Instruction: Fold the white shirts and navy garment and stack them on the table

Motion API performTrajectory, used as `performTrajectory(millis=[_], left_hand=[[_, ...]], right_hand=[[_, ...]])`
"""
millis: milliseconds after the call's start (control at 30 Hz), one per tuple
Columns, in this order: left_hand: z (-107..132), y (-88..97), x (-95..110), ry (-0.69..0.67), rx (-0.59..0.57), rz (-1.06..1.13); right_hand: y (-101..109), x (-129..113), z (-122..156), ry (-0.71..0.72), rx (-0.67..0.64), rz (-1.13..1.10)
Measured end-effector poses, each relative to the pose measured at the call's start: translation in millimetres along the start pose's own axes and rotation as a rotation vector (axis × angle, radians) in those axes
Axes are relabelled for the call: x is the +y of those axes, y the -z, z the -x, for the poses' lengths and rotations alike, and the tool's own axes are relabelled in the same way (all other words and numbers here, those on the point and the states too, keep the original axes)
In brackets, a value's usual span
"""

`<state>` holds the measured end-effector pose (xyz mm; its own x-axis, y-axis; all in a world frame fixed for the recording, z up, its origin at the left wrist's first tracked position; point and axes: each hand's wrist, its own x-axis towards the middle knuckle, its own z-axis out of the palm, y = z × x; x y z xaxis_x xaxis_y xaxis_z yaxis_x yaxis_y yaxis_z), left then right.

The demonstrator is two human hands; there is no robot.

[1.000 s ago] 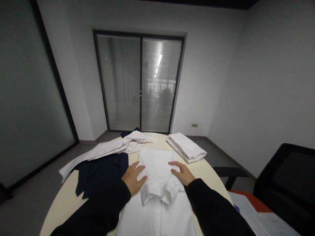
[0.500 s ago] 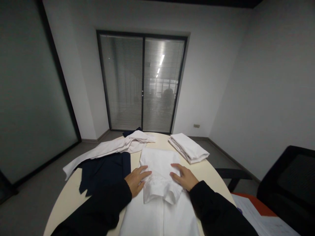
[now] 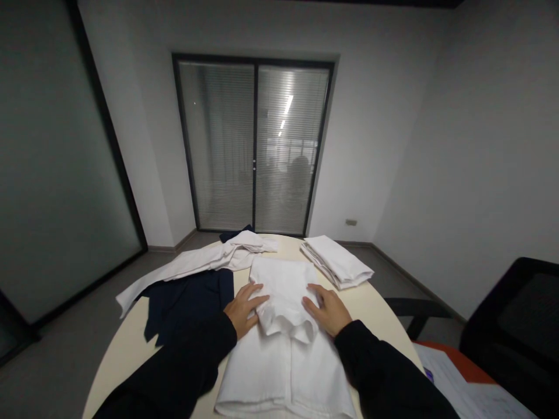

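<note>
A white garment (image 3: 283,355) lies flat on the round cream table (image 3: 131,343) in front of me, its far half folded back toward me into a thicker layer (image 3: 285,291). My left hand (image 3: 245,308) rests on the left edge of that folded layer with fingers stretched out. On the right edge lies my right hand (image 3: 327,309), fingers also flat and slightly spread. Both arms wear black sleeves.
A dark navy garment (image 3: 186,299) lies left of the white one. A crumpled pale garment (image 3: 196,265) stretches across the far left. A folded white stack (image 3: 338,262) sits at the far right. A black chair (image 3: 510,326) and papers (image 3: 463,390) are on the right.
Both hands have slid a little farther from me along the folded layer's edges. The camera has tilted down slightly, showing more of the white garment's near hem.
</note>
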<state>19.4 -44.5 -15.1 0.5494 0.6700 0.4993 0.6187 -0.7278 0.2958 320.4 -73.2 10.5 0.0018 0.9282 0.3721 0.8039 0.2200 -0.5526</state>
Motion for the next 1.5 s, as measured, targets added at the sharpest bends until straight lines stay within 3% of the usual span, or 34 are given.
performTrajectory(millis=[167, 267, 467, 533, 700, 900, 1100, 1167, 1300, 1500], left_hand=[[-1, 1.8, 0, -0.039, 0.012, 0.012], [-2, 3.9, 1, -0.086, -0.004, 0.115], [-3, 17.5, 11, -0.028, -0.075, 0.384], [-2, 22.2, 14, -0.065, -0.113, 0.394], [3, 26.5, 23, -0.196, -0.138, 0.309], [5, 27.7, 25, -0.259, -0.185, 0.289], [6, 26.2, 24, -0.115, -0.166, 0.274], [6, 24.0, 25, -0.074, -0.146, 0.208], [8, 22.7, 25, -0.076, -0.169, 0.120], [9, 24.6, 26, -0.136, -0.236, 0.002]], right_hand=[[3, -4, 8, -0.014, -0.031, -0.175], [-3, 2, 7, -0.040, -0.080, -0.221], [-6, 16, 1, -0.238, -0.227, -0.505], [-5, 18, 1, -0.214, -0.272, -0.516], [-3, 20, 6, 0.030, -0.194, -0.407], [-6, 25, 5, 0.015, -0.175, -0.349], [10, 5, 7, 0.144, 0.124, -0.022], [16, -6, 9, 0.251, 0.030, 0.001], [15, -17, 17, 0.378, -0.374, -0.049], [10, -8, 21, 0.371, -0.472, -0.086]])
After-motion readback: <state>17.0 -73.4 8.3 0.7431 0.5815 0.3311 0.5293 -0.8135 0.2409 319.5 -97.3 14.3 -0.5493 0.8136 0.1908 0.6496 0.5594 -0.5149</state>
